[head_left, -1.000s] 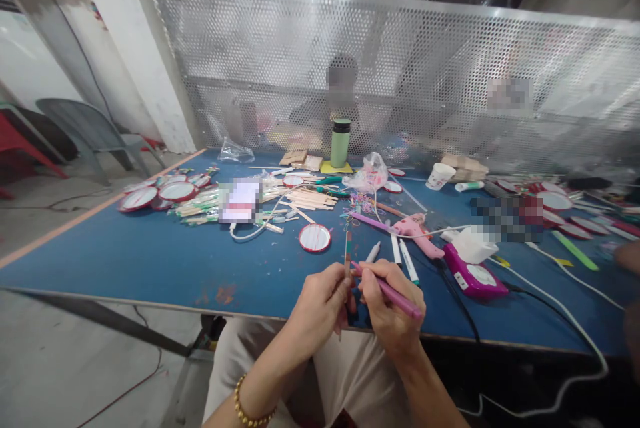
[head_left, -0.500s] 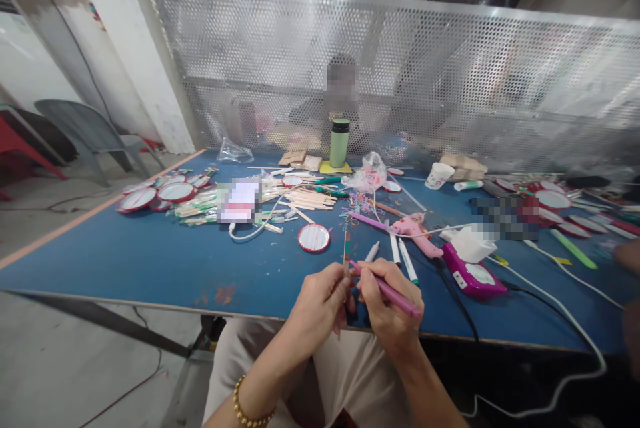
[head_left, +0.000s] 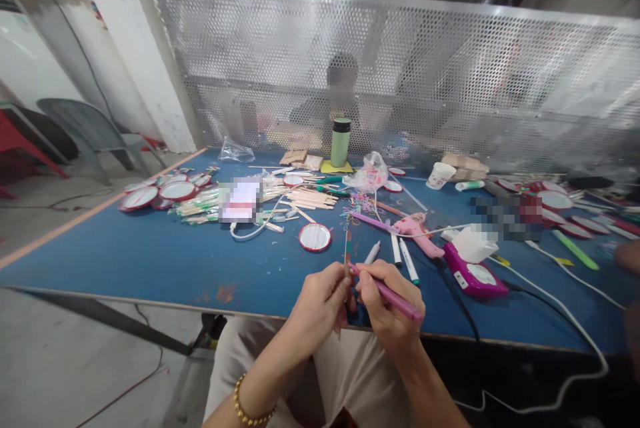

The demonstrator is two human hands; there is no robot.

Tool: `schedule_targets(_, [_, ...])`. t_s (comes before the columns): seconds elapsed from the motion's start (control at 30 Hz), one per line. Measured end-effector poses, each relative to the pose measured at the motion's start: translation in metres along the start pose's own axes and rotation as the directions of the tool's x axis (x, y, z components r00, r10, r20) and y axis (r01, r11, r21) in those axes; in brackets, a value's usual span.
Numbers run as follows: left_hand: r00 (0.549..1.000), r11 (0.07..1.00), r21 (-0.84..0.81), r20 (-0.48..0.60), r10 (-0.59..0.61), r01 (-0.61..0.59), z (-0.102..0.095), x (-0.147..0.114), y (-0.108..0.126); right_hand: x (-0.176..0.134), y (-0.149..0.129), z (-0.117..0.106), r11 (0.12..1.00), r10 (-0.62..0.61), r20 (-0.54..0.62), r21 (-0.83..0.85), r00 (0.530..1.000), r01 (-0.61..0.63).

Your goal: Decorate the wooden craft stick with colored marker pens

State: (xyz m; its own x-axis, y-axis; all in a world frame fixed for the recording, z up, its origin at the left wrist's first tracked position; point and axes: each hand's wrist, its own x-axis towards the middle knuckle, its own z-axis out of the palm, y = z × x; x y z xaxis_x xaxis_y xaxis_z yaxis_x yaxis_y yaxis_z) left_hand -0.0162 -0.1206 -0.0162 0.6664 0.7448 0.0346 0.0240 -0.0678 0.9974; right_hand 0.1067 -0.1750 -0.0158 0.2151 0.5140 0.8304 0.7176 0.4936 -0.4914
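My left hand [head_left: 320, 296] is closed around a thin wooden stick [head_left: 348, 246] that points up and away from me, with green and reddish bands near its top. A pink marker pen [head_left: 401, 301] is gripped in my right hand [head_left: 387, 315], its tip against or very close to the stick just above my left fingers. Both hands meet over the table's front edge, above my lap. A round, red-rimmed white disc [head_left: 315, 237] lies just beyond them. More markers [head_left: 409, 261] rest on the table by my right hand.
A pink glue gun [head_left: 417, 231] and a magenta power strip [head_left: 470, 275] with trailing cables lie to the right. A phone [head_left: 242, 200], loose wooden sticks [head_left: 311, 199] and stacked discs [head_left: 139, 199] are farther left. A green bottle [head_left: 341, 145] stands before the perforated metal screen [head_left: 250, 35].
Both hands stay in nearly the same place, still holding the stick and the marker. The banded stick looks slightly turned, and the whole view has shifted very little.
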Motion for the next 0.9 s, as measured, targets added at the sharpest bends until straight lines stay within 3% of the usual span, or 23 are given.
schedule_targets(0.7, [1.000,1.000,0.018,0.006,-0.007,0.007,0.0000,-0.0006,0.0006,-0.0019,0.0024,0.0006,0.999,-0.004,0.006,-0.033,1.000,0.004])
schedule_targets(0.9, [1.000,1.000,0.031,0.004,-0.005,0.004,0.0001,-0.0003,0.0001,-0.0047,0.0030,0.0006,0.998,0.052,-0.025,-0.023,0.998,-0.052])
